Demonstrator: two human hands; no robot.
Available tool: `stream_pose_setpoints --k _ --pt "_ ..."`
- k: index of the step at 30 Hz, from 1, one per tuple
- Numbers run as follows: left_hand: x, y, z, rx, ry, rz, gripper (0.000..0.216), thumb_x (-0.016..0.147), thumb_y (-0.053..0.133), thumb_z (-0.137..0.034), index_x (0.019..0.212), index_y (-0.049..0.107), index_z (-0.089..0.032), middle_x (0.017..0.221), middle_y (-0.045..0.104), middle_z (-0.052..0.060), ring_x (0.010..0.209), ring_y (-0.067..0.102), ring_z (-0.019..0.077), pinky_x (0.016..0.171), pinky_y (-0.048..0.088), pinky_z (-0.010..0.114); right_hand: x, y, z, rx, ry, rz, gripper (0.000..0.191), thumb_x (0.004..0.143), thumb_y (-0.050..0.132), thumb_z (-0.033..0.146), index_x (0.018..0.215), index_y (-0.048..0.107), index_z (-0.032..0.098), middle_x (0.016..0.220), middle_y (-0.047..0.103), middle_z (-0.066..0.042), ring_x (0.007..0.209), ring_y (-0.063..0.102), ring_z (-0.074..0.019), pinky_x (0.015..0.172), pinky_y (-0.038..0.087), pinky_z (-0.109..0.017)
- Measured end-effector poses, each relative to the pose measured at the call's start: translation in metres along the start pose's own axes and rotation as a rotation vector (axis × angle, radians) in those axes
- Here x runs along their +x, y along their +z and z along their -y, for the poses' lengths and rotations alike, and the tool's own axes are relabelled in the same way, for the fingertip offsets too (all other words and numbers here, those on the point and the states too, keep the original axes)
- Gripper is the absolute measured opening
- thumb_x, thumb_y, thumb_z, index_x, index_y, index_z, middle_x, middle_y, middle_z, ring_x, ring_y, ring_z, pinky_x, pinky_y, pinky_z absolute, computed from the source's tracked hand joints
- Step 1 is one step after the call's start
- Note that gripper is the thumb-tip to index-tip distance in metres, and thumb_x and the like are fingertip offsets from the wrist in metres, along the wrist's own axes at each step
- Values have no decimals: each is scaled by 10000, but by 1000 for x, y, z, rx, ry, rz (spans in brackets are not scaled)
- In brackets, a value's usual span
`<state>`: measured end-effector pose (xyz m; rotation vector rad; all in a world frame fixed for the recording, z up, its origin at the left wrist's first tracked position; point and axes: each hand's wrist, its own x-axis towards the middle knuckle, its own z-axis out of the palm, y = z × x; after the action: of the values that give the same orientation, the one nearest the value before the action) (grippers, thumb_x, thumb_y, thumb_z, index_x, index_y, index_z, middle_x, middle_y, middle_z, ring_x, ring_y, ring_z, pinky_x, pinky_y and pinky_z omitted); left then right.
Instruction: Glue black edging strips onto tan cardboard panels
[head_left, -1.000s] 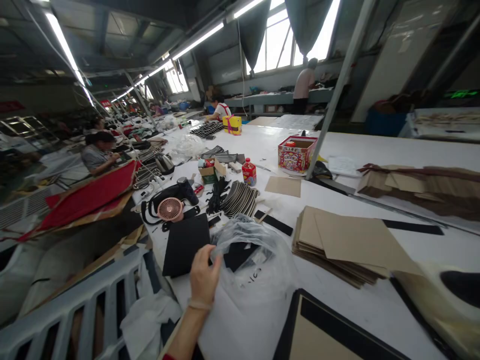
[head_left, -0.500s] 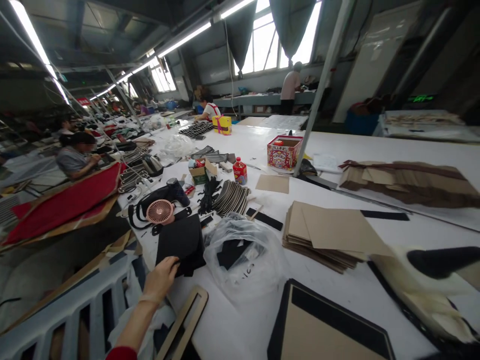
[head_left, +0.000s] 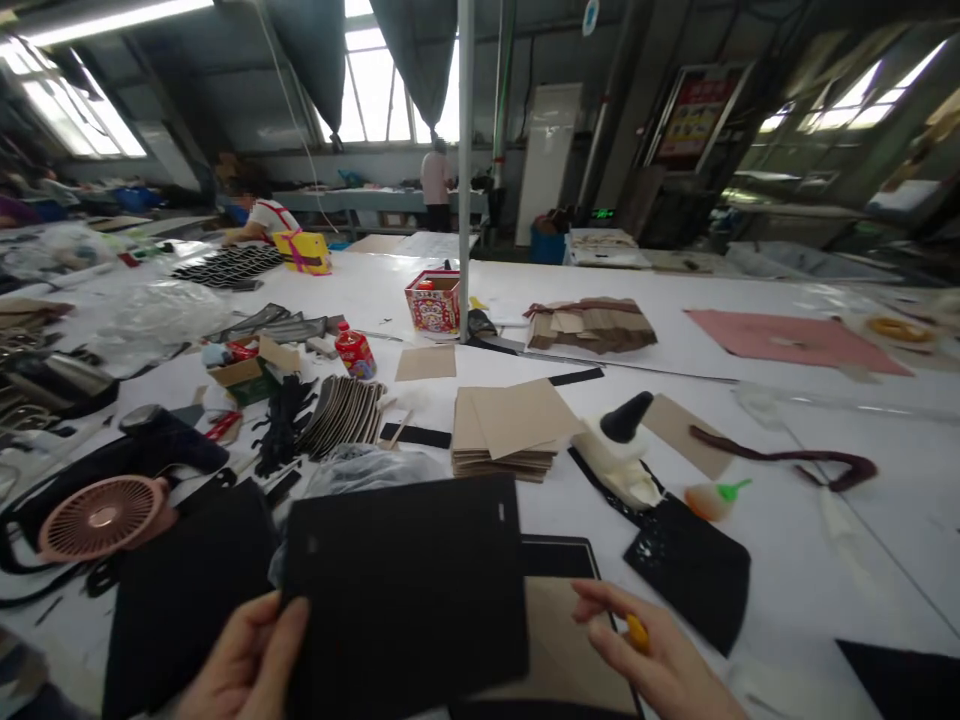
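- The left hand (head_left: 244,665) grips the lower left edge of a black sheet (head_left: 405,585), fingers curled round it, holding it up in front of the person.
- The right hand (head_left: 660,660) is just right of the black sheet, not touching it; its fingers are bent loosely about a small yellow object (head_left: 637,633), and I cannot tell how firmly.
- Behind the black sheet lies a stack of brown cards (head_left: 510,430) on the white table (head_left: 787,520).
- Left of the black sheet sits a pink fan (head_left: 101,517), with a black pad (head_left: 180,590) between them.
- Right of the black sheet are a cream bottle with a black cap (head_left: 622,455) and a black piece (head_left: 694,575).
- Far behind the black sheet stands a red box (head_left: 433,301).
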<state>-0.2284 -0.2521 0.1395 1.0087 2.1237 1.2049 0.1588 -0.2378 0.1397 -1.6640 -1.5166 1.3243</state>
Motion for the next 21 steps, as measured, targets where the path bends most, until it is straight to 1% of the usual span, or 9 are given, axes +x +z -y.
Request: stream_pose_setpoints --k 1,2,3,5,7,10,13,17,21 --pt "-13 28 -6 -161 -107 114 558 562 675 -659 938 585 -256 674 653 -42 676 609 177 579 489 237 -2 4 -8 54 -6 1 433 786 568 576 994 649 204 909 648 -58 871 587 -227 762 463 -257" --pt "-26 55 -10 -300 -214 272 548 538 704 -640 903 584 -248 663 649 -41 663 609 182 585 492 250 -3 8 -21 101 -3 -10 402 792 556 580 868 643 195 797 617 -38 780 576 -203 699 460 -245" --pt "-39 79 -12 -394 -292 345 510 562 684 -644 856 583 -238 651 641 -37 650 606 182 593 492 264 -3 10 -36 137 13 -31 403 798 538 586 737 595 192 680 551 -8 670 540 -173 615 439 -230" --pt "-57 116 -10 -434 -339 459 478 579 657 -657 740 570 -215 622 619 -27 630 587 177 606 484 275 -2 12 -69 161 72 -98 441 808 505 586 593 427 209 554 366 50 522 402 -122 482 338 -208" --pt "-66 138 0 -323 -290 539 488 579 633 -678 641 541 -203 576 579 -28 598 551 164 581 456 265 0 11 -99 89 115 -154 441 800 521 541 574 316 222 557 262 67 513 312 -108 467 264 -216" --pt "-64 153 19 -76 -181 597 512 582 585 -713 579 503 -208 525 509 -43 569 502 150 554 412 254 1 8 -125 -55 162 -170 413 771 516 484 558 278 223 563 242 63 551 291 -121 506 238 -245" --pt "-57 161 34 102 -107 589 500 611 540 -714 584 488 -218 520 482 -52 576 486 150 569 400 256 5 8 -134 -107 222 -160 382 742 474 500 545 298 224 538 286 55 558 324 -135 520 245 -258" --pt "-53 172 45 205 -46 565 468 652 488 -693 622 493 -226 548 502 -47 591 499 160 604 397 268 13 10 -138 -161 256 -164 351 745 437 497 553 326 226 528 333 48 547 368 -143 514 248 -259" --pt "-50 178 52 266 -28 549 461 665 449 -692 631 498 -235 552 529 -44 595 526 171 625 399 277 19 10 -139 -259 249 -172 340 761 435 467 550 328 223 538 344 45 561 374 -144 524 247 -260"
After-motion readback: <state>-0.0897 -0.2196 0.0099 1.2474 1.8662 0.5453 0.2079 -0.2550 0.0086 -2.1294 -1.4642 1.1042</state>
